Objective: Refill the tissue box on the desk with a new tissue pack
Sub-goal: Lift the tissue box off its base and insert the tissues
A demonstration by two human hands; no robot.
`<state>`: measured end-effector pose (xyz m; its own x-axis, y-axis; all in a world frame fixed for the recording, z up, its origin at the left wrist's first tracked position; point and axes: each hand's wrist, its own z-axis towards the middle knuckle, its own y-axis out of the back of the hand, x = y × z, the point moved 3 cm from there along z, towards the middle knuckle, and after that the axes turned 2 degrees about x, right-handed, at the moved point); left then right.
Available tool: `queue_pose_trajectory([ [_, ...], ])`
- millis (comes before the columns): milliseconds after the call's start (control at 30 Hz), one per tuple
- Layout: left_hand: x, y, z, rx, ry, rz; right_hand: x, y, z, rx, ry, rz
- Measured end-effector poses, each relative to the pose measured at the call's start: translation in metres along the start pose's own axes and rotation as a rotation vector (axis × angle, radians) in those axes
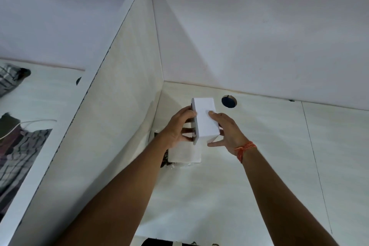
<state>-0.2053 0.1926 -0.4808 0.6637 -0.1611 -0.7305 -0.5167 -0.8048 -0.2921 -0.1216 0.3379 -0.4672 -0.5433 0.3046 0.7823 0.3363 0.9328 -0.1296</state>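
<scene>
Tissue box (205,121): white, lifted off desk (259,156), clasped between left hand (176,128) and right hand (227,130), fingers closed on opposite faces. Tissue pack (184,153): directly below grip. Risk: smooth sides slipping, box dropping onto pack.

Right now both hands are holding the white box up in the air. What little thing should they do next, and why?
Probably pull the base panel off with the left hand, whose fingers sit at the dark edge, while the right hand steadies the white box. The box is lifted and turned on its side, and the new tissue pack waits on the desk just below.
</scene>
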Motion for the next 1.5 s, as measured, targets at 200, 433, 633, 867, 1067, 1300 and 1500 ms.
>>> queue_pose_trajectory([
  [200, -0.007, 0.011, -0.007, -0.026, 0.017, -0.048, -0.005, 0.001, -0.003, 0.025, -0.051, 0.168],
  [433, -0.025, 0.036, 0.009, -0.357, -0.091, -0.075, -0.023, 0.027, -0.002, -0.046, -0.065, 0.514],
  [633, -0.043, 0.029, 0.082, -0.686, -0.059, 0.841, -0.050, 0.041, 0.006, -0.078, 0.011, 0.641],
  [867, 0.002, 0.036, 0.136, -0.583, 0.050, 1.130, -0.077, 0.052, 0.016, -0.047, 0.006, 0.679],
  [1067, 0.022, 0.034, 0.053, -0.930, -0.239, 0.823, -0.061, 0.044, 0.005, -0.015, 0.002, 0.727],
  [1300, 0.106, 0.021, 0.019, -0.699, 0.251, 0.602, -0.064, 0.037, 0.004, 0.023, 0.009, 0.699],
  [1500, 0.108, 0.016, 0.029, -0.690, 0.246, 0.541, -0.079, 0.038, 0.000, -0.005, 0.002, 0.663],
])
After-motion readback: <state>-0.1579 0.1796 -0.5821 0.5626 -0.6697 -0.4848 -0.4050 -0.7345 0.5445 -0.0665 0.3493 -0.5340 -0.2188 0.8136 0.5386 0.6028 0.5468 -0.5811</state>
